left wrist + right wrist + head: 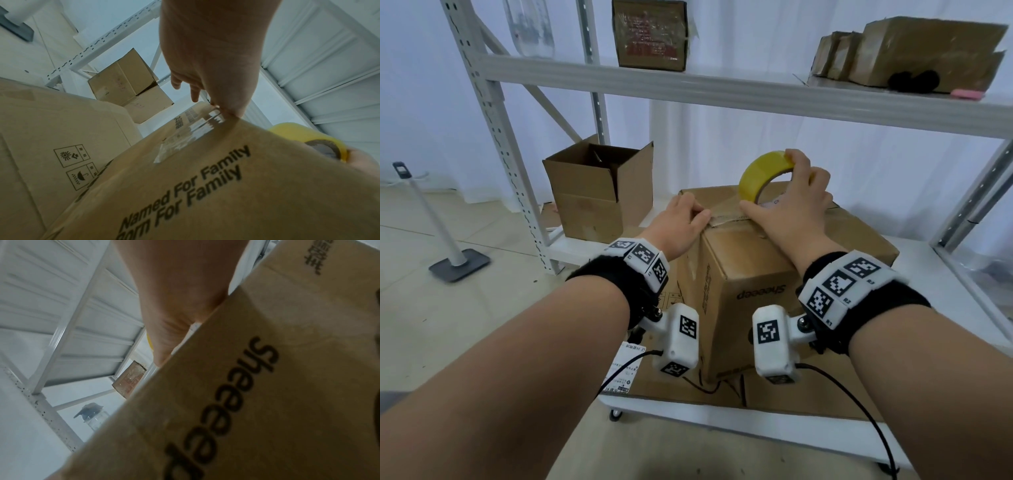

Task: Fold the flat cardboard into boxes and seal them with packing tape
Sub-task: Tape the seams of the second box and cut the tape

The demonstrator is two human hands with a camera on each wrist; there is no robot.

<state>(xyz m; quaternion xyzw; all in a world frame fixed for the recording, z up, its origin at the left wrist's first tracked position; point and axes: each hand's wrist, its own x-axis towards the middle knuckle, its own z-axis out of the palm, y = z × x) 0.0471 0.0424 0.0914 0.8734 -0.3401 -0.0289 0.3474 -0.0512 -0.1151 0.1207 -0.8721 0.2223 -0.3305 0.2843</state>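
Observation:
A closed brown cardboard box (756, 270) printed "Sheeeep" stands on a low white shelf. My left hand (697, 215) presses the tape end onto the box's top seam at the near-left edge. In the left wrist view, its fingers (194, 92) stick out loosely past that edge. A strip of clear tape (185, 138) runs down the box side (226, 186). My right hand (789, 192) grips a yellow tape roll (758, 178) standing on edge on the box top, fingers over its rim and thumb down on the seam. The right wrist view shows the palm (176, 305) against the box wall (267, 386).
An open-topped carton (599, 192) stands at the back left of the low shelf. Flat cardboard (671, 383) lies under the box. An upper shelf (722, 85) overhead carries more cartons (911, 48). A perforated upright (493, 137) and a floor stanchion (448, 246) are at left.

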